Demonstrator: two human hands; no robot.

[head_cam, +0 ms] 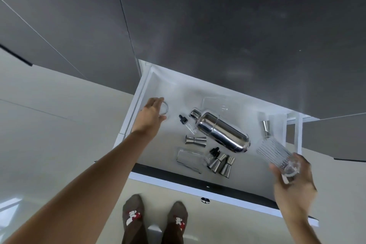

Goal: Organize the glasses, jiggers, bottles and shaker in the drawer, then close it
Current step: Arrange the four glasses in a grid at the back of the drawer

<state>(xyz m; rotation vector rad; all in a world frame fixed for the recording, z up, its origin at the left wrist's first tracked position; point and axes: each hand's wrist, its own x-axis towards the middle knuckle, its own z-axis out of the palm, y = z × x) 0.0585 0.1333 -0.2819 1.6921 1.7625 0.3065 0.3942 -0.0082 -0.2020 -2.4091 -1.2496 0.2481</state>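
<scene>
Drawer (263,93) stands open, white floor lit. Shaker (219,132) lies on its side mid-drawer, likely awaiting uprighting. Right hand (295,186): fingers grasping a ribbed glass (275,154) tilted above the right edge. Left hand (151,116): fingers curled around a small glass (165,108) at the left wall. Jiggers (221,162) clustered near front.

home kitchen | shown by: grey counter (217,25), white pull-out drawer (158,83) stocked with barware, socked feet (132,218)
</scene>
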